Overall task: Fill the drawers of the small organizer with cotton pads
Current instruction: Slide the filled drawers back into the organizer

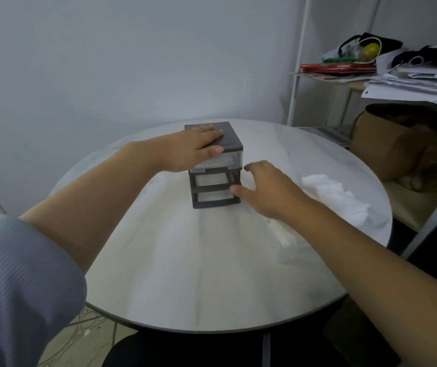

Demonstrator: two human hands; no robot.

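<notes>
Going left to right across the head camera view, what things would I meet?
Blue sleeve → small organizer → right hand → pile of cotton pads → brown paper bag. The left hand lies on the organizer's top, so it is left out.

A round, pale marble-look counter (185,274) stands close to a plain bluish-white wall (106,62) in dim, even light. Right of the counter a white metal shelf rack (297,75) carries stacked papers (410,83); below them sits a brown paper bag (387,147). Under the counter's near-left edge shows patterned floor tile (84,337).
</notes>
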